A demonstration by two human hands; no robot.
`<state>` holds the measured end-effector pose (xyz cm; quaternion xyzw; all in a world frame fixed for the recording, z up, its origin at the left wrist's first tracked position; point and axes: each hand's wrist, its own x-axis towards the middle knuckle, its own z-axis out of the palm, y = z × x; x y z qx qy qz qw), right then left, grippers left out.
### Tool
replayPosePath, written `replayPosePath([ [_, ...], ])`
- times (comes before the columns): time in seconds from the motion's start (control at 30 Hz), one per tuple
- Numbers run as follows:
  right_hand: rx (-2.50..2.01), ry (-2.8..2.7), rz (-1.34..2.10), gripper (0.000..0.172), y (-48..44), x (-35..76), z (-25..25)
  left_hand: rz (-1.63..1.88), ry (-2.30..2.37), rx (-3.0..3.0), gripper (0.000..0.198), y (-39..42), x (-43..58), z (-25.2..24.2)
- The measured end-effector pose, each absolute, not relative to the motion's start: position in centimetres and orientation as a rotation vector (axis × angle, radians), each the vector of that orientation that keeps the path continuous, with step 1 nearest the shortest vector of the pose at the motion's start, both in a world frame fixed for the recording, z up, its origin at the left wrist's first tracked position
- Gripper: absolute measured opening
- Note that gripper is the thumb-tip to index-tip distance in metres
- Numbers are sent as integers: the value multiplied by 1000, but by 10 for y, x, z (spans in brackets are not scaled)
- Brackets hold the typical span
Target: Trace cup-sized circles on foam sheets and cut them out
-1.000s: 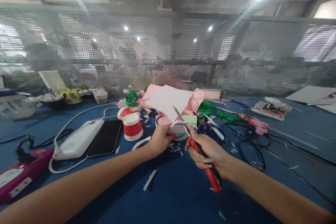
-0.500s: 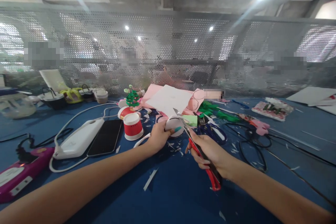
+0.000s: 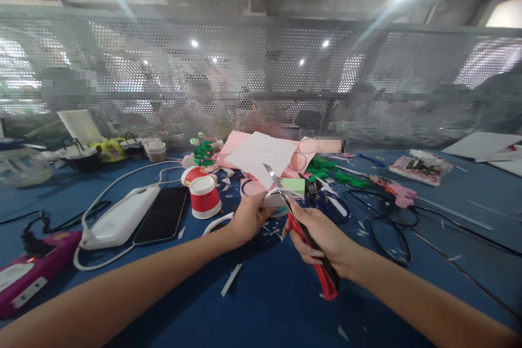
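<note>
My left hand is closed on a white round paper piece, thumb on its face, and a thin white rim strip stands up along its top. My right hand grips a red and black utility knife; its bare blade slants up and left across the paper piece. I cannot tell whether the blade touches it. A curled white paper strip lies beside my left wrist. Left of my hands stands an upturned red and white paper cup, with another cup lying on its side behind it.
White and pink paper sheets lie behind my hands, near green sticky notes and blue-handled scissors. A phone, a white power bank and a purple power strip are on the left. Cables cross the right side.
The paper piece has tipped so that its face shows less, and a rim strip now stands out above it. The knife has shifted slightly left and lies across it.
</note>
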<state>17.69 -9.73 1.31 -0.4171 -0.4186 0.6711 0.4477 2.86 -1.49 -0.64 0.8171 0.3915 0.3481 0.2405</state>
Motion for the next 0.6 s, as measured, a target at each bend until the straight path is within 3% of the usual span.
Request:
replayPosePath([
  [0.1,-988,-1010,1668,49,-94,178,14,994,994,2113,16,-12,30,-6],
  [0.27,-927,-872,1768,58,-88,181,19,1081,775,1685,37,-3,31,-11],
  [0.6,-1041,-852,1750,56,-89,177,9,1073,933,1453,30,3,32,-13],
])
